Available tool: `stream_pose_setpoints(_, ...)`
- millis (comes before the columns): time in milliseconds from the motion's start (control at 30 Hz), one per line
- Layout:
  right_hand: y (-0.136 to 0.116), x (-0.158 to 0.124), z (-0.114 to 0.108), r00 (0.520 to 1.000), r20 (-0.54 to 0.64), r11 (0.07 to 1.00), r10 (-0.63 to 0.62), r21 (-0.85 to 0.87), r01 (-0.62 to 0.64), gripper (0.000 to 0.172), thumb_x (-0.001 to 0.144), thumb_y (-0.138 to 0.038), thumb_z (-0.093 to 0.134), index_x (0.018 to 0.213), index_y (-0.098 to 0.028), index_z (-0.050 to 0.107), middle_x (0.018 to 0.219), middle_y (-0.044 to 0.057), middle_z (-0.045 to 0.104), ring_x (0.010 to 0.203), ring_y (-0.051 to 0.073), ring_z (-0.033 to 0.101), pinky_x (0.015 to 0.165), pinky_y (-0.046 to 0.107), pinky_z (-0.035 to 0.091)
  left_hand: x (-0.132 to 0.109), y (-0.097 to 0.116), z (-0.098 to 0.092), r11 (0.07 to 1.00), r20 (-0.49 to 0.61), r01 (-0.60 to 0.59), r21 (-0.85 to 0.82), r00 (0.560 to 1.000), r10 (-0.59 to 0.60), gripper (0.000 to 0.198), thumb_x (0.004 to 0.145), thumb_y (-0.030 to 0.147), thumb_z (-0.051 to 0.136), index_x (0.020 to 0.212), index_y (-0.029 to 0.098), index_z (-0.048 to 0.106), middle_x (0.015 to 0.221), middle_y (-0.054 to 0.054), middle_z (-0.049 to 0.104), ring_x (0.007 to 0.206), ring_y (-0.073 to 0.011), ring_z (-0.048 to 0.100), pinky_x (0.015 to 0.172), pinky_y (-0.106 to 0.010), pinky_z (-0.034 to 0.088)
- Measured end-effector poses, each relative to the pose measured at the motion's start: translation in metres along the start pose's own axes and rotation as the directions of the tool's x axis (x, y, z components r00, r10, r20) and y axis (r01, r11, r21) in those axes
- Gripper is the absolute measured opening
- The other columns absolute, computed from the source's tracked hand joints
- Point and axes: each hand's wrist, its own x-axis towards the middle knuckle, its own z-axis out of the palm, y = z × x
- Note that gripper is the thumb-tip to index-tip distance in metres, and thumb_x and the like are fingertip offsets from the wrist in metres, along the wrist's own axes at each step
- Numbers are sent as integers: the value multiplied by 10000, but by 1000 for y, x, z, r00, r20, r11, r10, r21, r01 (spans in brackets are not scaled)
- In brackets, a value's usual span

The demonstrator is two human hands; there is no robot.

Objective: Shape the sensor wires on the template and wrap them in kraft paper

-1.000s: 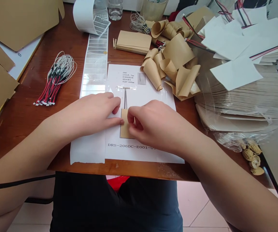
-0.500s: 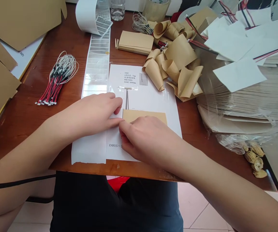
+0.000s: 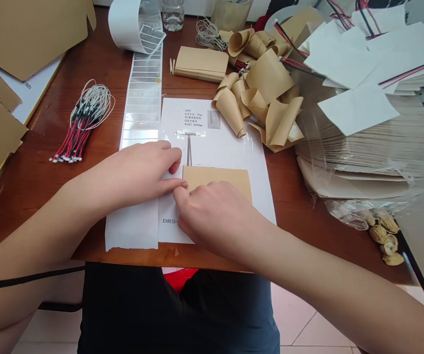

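Observation:
A tan paper square lies flat on a printed white sheet at the table's near edge. My right hand rests on the square's lower left part, fingers curled and pressed down on it. My left hand lies flat beside it, fingertips pinning the square's left edge. A thin dark wire runs up from under the square to a strip of clear tape.
Curled tan backing papers pile up behind the sheet. A bagged stack of paper sheets fills the right. A bundle of red and white wires, a label strip and a stack of tan squares lie beyond.
The tan square, mostly hidden before, now lies spread flat. My right hand slid down and left across it. My left hand stayed put.

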Motion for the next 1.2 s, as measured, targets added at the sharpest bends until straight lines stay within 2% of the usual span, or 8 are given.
stream_pose_setpoints(333,12,6,-13,992,83,993,98,56,-103,138,869,-128,538,874,-150,675,639,48,620,542,162,321,523,317,210,-1,3,-2,1000,5,20,9,1000,-20,235,903,451,485,882,226,549,980,-68,677,827,-227,615,644,-335,372)
stream_pose_setpoints(633,23,7,-17,965,96,962,244,104,-254,145,871,-149,530,837,-169,669,692,60,624,598,170,417,552,299,253,-1,1,-3,1000,5,3,-17,1000,-3,273,926,483,491,875,221,549,975,-60,661,837,-230,608,655,-337,381)
stream_pose_setpoints(800,28,6,-16,972,73,966,222,123,-229,124,847,-163,534,766,-175,627,659,58,602,594,163,432,554,296,253,-1,-2,-3,999,4,0,-50,1000,0,298,948,493,455,888,222,564,979,-65,680,855,-232,614,662,-337,379)
stream_pose_setpoints(1000,36,6,-15,983,40,946,178,268,-182,128,791,-158,553,674,-203,526,611,15,571,568,137,434,560,280,278,-1,-4,-2,998,3,-7,-64,1000,7,296,924,503,497,900,219,576,977,-59,674,845,-226,609,655,-330,373)
stream_pose_setpoints(1200,44,5,-22,985,67,879,159,446,-172,111,759,-156,592,671,-207,548,591,-23,569,566,123,467,568,263,322,-1,-5,-2,997,-2,-14,-80,1000,14,306,927,521,500,896,223,565,966,-48,660,831,-217,600,648,-325,379)
